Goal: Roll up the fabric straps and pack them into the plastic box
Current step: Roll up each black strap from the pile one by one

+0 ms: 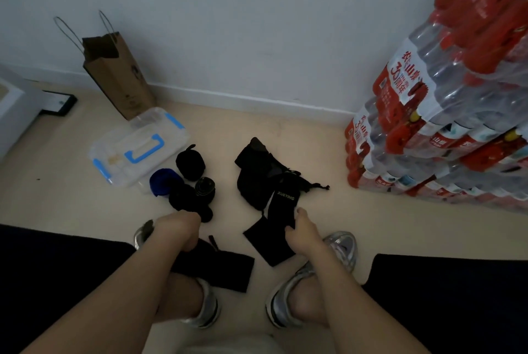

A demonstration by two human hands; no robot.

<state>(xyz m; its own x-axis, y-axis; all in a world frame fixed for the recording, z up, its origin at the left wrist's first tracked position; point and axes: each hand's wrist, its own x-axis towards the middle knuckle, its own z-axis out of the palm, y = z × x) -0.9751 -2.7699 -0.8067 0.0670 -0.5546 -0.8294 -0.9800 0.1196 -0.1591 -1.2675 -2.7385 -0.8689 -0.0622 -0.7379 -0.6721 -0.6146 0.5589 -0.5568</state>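
A clear plastic box with blue latches and a shut lid sits on the floor at the left. Beside it lie several rolled straps: a black roll, a blue roll and more black rolls. A loose heap of black straps lies in the middle. My right hand grips a flat black strap printed XUEYING. My left hand is curled down onto a flat black strap on the floor; its fingers are hidden.
A brown paper bag leans on the wall behind the box. Stacked packs of bottled water fill the right side. My shoes and knees frame the near floor. A dark frame lies at far left.
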